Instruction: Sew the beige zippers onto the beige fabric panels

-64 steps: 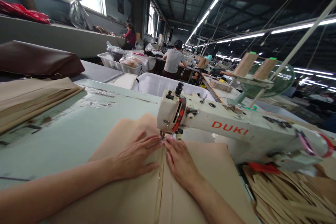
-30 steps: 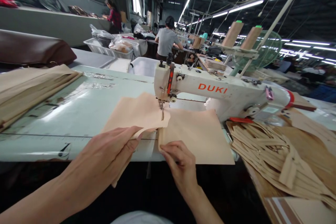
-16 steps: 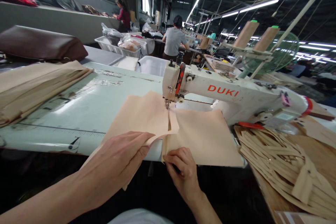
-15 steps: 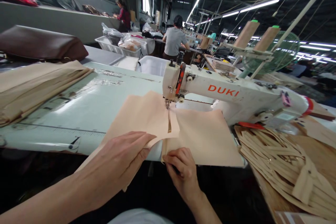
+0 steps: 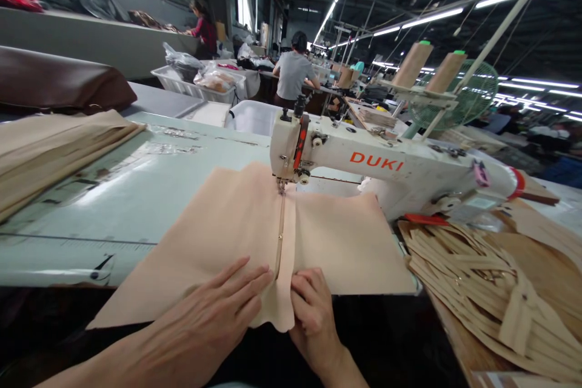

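Beige material [image 5: 227, 224] lies under the needle of a white sewing machine [image 5: 336, 154] marked DUKI. A narrow slot with a thin strip [image 5: 280, 236] in it runs from the presser foot toward me. My left hand [image 5: 222, 300] rests flat on the material left of the slot, fingers spread. My right hand [image 5: 316, 315] is closed on the material's near edge, right of the slot, with its fingers curled.
Folded beige pieces [image 5: 59, 154] lie at the left, a brown leather item [image 5: 59, 82] behind them. Beige straps [image 5: 491, 291] are heaped at the right. Two thread cones [image 5: 430, 66] stand behind the machine. A person in grey [image 5: 293, 76] sits farther back.
The left part of the material, lifted before, now lies flat beside the slot. My left hand has opened and moved down onto it. My right hand has shifted slightly toward me. The view has shifted a little.
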`<state>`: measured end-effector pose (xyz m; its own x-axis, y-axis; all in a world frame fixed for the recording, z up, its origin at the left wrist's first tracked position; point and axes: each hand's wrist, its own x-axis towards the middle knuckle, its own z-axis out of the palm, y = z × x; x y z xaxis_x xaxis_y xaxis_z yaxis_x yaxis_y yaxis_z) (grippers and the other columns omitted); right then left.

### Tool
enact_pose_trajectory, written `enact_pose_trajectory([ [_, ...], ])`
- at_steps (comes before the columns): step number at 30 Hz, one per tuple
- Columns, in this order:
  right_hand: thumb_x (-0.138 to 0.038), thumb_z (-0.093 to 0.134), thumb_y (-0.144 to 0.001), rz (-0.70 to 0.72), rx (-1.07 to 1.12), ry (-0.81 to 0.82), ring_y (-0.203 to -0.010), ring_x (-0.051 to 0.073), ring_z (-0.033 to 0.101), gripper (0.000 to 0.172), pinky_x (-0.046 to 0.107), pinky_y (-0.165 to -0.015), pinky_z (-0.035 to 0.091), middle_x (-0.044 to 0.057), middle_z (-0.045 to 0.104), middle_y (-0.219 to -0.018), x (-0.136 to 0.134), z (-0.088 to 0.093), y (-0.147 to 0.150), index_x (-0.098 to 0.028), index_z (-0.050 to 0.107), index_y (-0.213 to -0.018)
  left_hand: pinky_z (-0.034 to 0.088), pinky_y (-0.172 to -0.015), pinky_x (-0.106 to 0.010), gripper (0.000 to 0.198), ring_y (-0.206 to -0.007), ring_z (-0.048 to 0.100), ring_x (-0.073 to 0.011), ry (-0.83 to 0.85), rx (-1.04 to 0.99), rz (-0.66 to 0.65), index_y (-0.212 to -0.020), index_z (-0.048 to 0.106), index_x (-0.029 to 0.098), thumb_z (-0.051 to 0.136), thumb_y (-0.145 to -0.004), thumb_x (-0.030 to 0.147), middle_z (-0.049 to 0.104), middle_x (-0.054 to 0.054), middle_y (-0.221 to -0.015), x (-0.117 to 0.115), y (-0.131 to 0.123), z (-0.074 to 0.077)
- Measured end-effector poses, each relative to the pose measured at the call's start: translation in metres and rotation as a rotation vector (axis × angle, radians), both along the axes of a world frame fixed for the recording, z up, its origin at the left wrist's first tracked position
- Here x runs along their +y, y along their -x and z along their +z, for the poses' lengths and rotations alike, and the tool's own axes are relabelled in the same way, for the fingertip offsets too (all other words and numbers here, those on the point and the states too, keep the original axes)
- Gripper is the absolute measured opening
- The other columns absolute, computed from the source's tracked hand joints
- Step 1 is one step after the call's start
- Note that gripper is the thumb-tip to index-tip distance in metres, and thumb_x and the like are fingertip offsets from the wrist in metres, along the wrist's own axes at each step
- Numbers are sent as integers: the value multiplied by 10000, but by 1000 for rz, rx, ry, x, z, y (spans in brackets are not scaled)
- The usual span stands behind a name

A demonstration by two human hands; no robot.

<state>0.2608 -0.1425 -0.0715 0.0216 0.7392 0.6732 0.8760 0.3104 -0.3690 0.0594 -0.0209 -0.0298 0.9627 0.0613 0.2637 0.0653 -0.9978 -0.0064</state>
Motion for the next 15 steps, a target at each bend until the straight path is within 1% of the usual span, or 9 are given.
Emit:
enact_pose_trajectory([
  [3,-129,446,-947,-2,22,30,-863,219,538,184,369,-743,394,66,633,-898,0,-1,1,-195,614,-984,288,-1189,-326,666,-1435,346,-184,101,41,-22,-1451,428,237,450,-834,-13,385,-10,-1561,2,-3,5],
  [6,-138,451,-943,-4,34,64,-871,224,534,177,379,-750,401,68,637,-907,-1,-4,2,-199,612,-979,264,-1202,-334,635,-1407,399,-181,135,35,-60,-1418,459,208,450,-825,-20,432,-30,-1533,2,-6,8],
  [8,-138,464,-930,-8,23,93,-875,224,535,160,383,-759,412,68,637,-913,-4,0,2,-199,609,-957,259,-1207,-329,653,-1387,431,-178,163,26,-65,-1405,473,204,444,-800,-38,456,-33,-1517,1,-8,11],
  [10,-116,489,-899,1,12,147,-864,213,542,139,375,-768,428,56,632,-899,-7,12,-1,-202,598,-909,261,-1211,-342,640,-1374,452,-191,216,50,-48,-1415,464,212,492,-810,7,473,-41,-1506,0,-10,17],
  [12,-78,489,-873,1,46,186,-853,191,552,162,349,-769,449,43,625,-897,-9,31,-6,-204,586,-899,268,-1209,-389,629,-1353,479,-233,284,117,-37,-1429,447,210,632,-828,177,492,-69,-1489,0,-12,28],
  [14,-47,454,-878,-48,93,176,-895,178,562,227,323,-788,471,48,622,-944,-5,48,-13,-205,587,-973,293,-1196,-427,794,-1320,510,-279,337,194,-30,-1435,436,190,779,-737,350,524,-102,-1457,1,-15,37],
  [15,-42,435,-889,-82,92,173,-948,181,564,271,323,-822,478,60,622,-1001,-1,54,-16,-201,586,-1047,307,-1188,-436,883,-1306,520,-297,348,218,-31,-1434,438,183,832,-673,399,540,-110,-1439,3,-17,40],
])
